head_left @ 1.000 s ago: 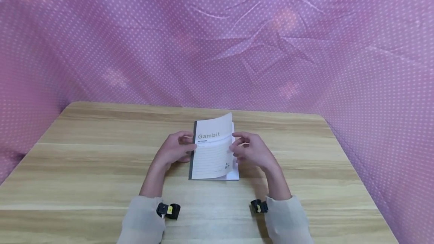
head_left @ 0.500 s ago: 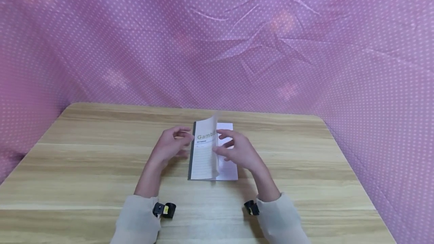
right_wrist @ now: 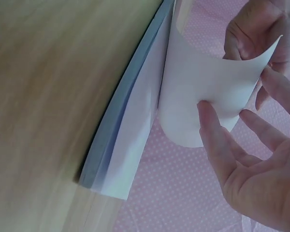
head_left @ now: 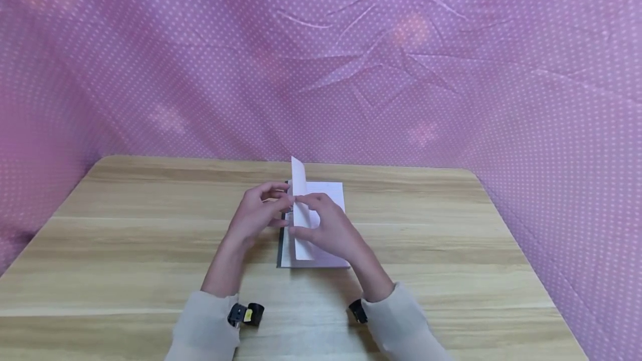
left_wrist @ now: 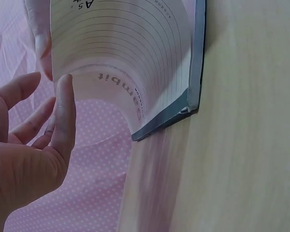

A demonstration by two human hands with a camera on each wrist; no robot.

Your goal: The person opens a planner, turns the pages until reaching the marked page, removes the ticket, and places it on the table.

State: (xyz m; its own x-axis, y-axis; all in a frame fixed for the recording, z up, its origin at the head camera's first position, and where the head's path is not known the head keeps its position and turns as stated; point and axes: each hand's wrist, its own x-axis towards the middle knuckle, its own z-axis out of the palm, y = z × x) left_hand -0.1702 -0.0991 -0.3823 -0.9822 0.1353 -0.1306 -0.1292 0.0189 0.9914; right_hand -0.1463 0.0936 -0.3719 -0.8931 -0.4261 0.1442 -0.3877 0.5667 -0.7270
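A Gambit notebook [head_left: 326, 261] with a dark spine lies on the table, its pale front cover [head_left: 301, 216] standing nearly upright and bowed. My right hand [head_left: 328, 227] is on the cover's inner side. In the right wrist view, one right fingertip [right_wrist: 205, 108] touches that blank inner face, and others reach its free edge. My left hand [head_left: 258, 213] is at the printed side, fingers loosely bent. The left wrist view shows one left fingertip [left_wrist: 65, 82] at the cover's edge; whether it presses there I cannot tell.
The light wood table [head_left: 150, 249] extends around the notebook. A pink dotted curtain [head_left: 321, 60] hangs behind and at both sides. Black devices [head_left: 246, 315] sit at both sleeve cuffs.
The cover has swung up and leftward from lying partly raised, showing the white page beneath. My right hand has moved left with it. My left hand has stayed near the spine.
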